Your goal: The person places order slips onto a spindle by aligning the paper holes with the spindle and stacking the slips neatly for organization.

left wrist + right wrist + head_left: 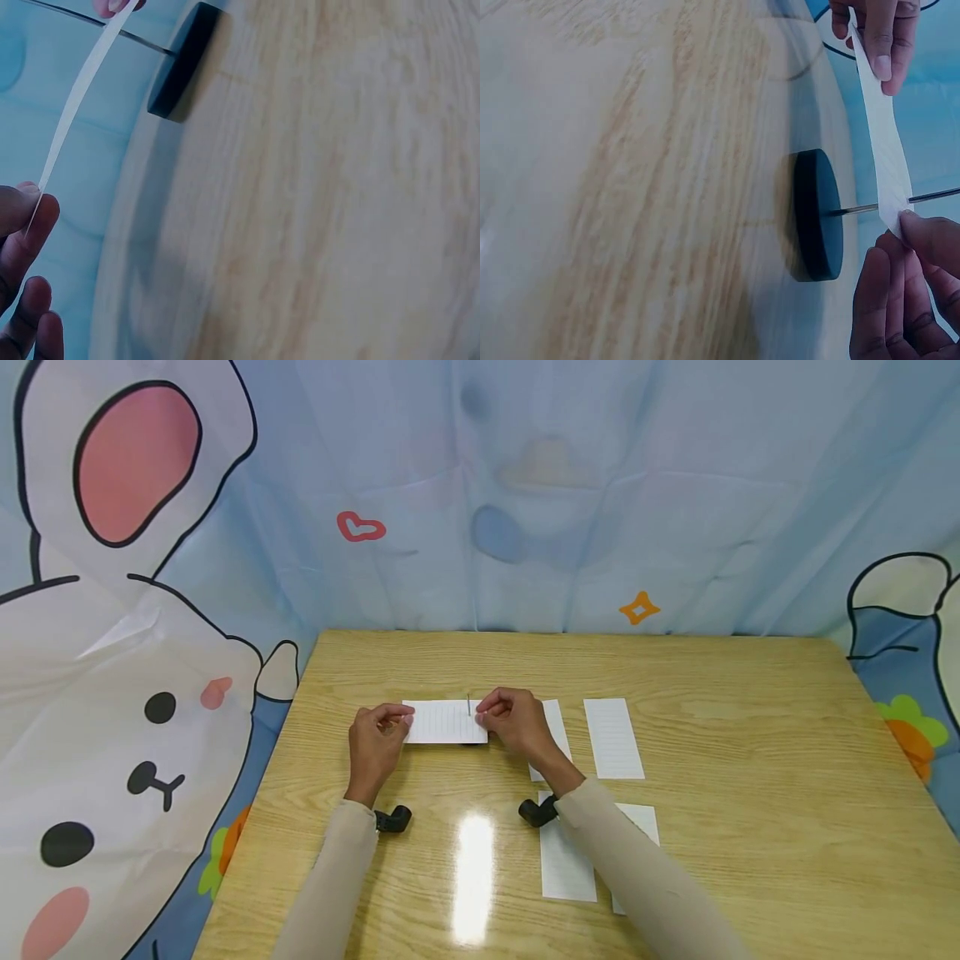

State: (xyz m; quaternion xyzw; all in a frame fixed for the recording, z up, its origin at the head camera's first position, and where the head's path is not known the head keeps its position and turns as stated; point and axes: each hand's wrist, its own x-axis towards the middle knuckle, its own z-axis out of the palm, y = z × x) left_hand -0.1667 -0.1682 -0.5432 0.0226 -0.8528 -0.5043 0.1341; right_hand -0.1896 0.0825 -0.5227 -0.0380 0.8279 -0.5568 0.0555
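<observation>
A lined white paper slip (pixel 438 723) is held level between both hands, above the table. My left hand (pixel 375 742) pinches its left end between thumb and fingers. At the right end, my right hand (pixel 519 723) pinches it close to a thin metal spike (pixel 934 196). That spike stands on a round black base (pixel 817 216) and passes through the slip, as the right wrist view shows. The slip sits partway along the rod, apart from the base. In the head view the slip hides most of the base.
Several other lined slips lie right of the hands: one upright slip (pixel 615 739), one partly behind the right hand (pixel 557 735), and two nearer ones, including a front slip (pixel 566 864), partly under the right sleeve. A printed curtain (pixel 555 585) hangs behind the wooden table (pixel 750 760).
</observation>
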